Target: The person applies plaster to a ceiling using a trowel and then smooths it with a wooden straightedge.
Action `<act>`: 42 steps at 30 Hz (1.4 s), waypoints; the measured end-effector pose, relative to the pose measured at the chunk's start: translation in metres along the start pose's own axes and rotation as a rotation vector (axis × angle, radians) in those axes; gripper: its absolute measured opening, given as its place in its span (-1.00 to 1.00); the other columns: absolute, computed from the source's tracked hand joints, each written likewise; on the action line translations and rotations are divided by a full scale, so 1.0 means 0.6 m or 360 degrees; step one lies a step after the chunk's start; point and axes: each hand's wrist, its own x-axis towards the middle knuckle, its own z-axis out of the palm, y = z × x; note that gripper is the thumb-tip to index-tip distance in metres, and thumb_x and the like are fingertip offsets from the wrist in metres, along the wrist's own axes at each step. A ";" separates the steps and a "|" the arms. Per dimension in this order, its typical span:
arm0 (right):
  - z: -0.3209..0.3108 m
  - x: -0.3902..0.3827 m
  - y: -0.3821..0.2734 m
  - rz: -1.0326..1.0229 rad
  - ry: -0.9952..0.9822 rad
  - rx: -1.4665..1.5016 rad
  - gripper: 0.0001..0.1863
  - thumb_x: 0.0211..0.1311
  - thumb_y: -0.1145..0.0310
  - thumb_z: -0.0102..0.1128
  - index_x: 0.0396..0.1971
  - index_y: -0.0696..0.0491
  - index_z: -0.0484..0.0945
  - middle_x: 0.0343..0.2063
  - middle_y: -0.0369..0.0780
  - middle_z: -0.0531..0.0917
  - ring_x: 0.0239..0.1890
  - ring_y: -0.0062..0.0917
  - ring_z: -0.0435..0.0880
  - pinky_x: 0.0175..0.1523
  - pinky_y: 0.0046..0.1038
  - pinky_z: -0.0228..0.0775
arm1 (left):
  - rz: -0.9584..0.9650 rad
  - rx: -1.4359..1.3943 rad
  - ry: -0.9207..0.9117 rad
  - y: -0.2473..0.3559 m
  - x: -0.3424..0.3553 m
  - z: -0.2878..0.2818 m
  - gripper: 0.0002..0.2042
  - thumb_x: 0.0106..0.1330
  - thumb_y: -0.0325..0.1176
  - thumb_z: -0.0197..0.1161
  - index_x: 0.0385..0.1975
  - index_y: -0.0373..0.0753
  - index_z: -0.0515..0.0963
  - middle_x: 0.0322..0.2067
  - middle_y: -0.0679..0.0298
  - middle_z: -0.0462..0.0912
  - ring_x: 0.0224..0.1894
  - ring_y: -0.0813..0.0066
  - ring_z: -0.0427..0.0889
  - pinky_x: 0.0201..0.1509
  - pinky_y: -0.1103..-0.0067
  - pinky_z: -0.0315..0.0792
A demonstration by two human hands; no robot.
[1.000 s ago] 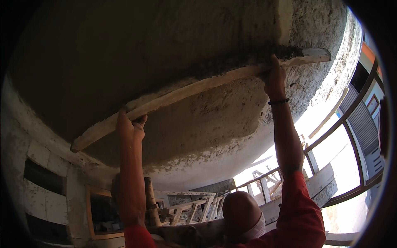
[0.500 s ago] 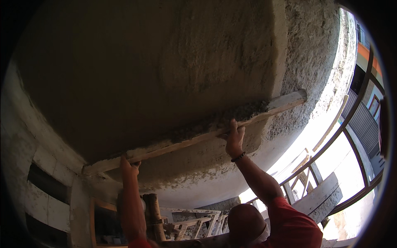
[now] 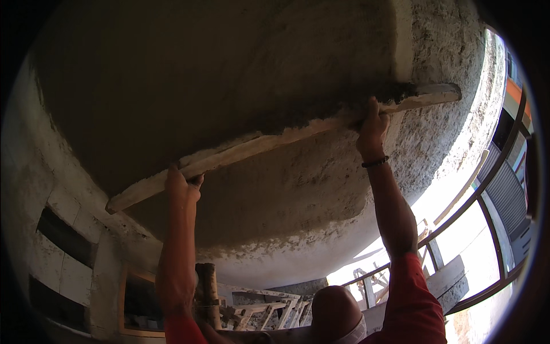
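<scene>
A long wooden screed board (image 3: 275, 137) lies slantwise against a surface of wet grey plaster (image 3: 286, 189) overhead, its right end higher in the picture. My left hand (image 3: 183, 186) is closed on the board's lower edge near its left end. Toward the other end, my right hand (image 3: 373, 132), with a dark bracelet (image 3: 376, 163) at the wrist, also grips it. Both arms are raised, in red sleeves. Dark loose mortar (image 3: 344, 109) is heaped along the board's upper edge, mostly by my right hand. Parts of my fingers are hidden behind the board.
Rough, unsmoothed wall (image 3: 441, 51) and a pale strip (image 3: 403, 40) border the plaster at right. A curved metal railing (image 3: 487, 180) runs along the bright right side. Wooden framing (image 3: 275, 309) and a post (image 3: 211, 292) stand below; a block wall (image 3: 63, 229) is at left.
The board has shifted up in the picture and to the right at its right end, both hands still on it. Smoothed plaster shows below it where it lay, and my right arm reaches higher.
</scene>
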 end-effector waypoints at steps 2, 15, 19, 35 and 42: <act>0.014 0.020 -0.022 0.0112 -0.0079 0.0137 -0.51 0.26 0.05 0.21 -0.12 0.21 0.45 -0.23 -0.19 0.55 -0.23 -0.52 0.58 -0.23 -0.40 0.54 | 0.0043 -0.0004 -0.0095 0.037 -0.003 0.010 -0.64 0.38 -0.18 0.02 0.03 -0.27 0.34 -0.05 0.09 0.45 -0.15 0.21 0.56 -0.33 0.43 0.53; 0.011 0.001 -0.118 0.0270 -0.0288 0.0259 -0.50 0.31 0.00 0.10 -0.07 0.19 0.46 -0.21 -0.18 0.57 -0.24 -0.41 0.63 -0.27 -0.40 0.63 | 0.0064 -0.0127 -0.0378 0.066 -0.044 0.043 -0.48 0.29 -0.27 0.22 0.15 -0.35 0.21 0.08 0.00 0.27 0.04 0.10 0.45 -0.06 0.31 0.58; 0.018 -0.027 -0.079 0.0220 -0.0231 0.0162 -0.49 0.32 0.00 0.11 -0.08 0.20 0.40 -0.25 -0.16 0.55 -0.41 -0.40 0.64 -0.46 -0.37 0.64 | 0.0062 -0.0110 -0.0293 0.072 -0.027 0.012 -0.46 0.29 -0.21 0.25 0.16 -0.31 0.23 0.08 0.02 0.30 0.03 0.12 0.48 -0.04 0.29 0.56; 0.004 -0.299 0.065 0.0900 -0.0327 0.0380 -0.43 0.27 0.13 0.20 -0.10 0.31 0.16 -0.15 0.01 0.43 -0.27 -0.26 0.64 -0.36 -0.21 0.71 | -0.0166 -0.0113 -0.0057 0.015 0.155 -0.272 -0.65 0.38 -0.13 0.05 0.06 -0.16 0.37 0.00 0.15 0.43 -0.01 0.19 0.49 -0.14 0.29 0.42; -0.059 -0.347 0.045 0.0969 -0.0274 0.0465 -0.52 0.26 0.15 0.23 -0.26 0.34 0.35 -0.30 -0.04 0.55 -0.33 -0.28 0.68 -0.34 -0.24 0.69 | -0.0101 0.0060 -0.0102 -0.002 0.109 -0.325 -0.70 0.32 -0.15 0.10 -0.02 -0.10 0.43 -0.05 0.20 0.50 -0.06 0.19 0.55 -0.18 0.29 0.50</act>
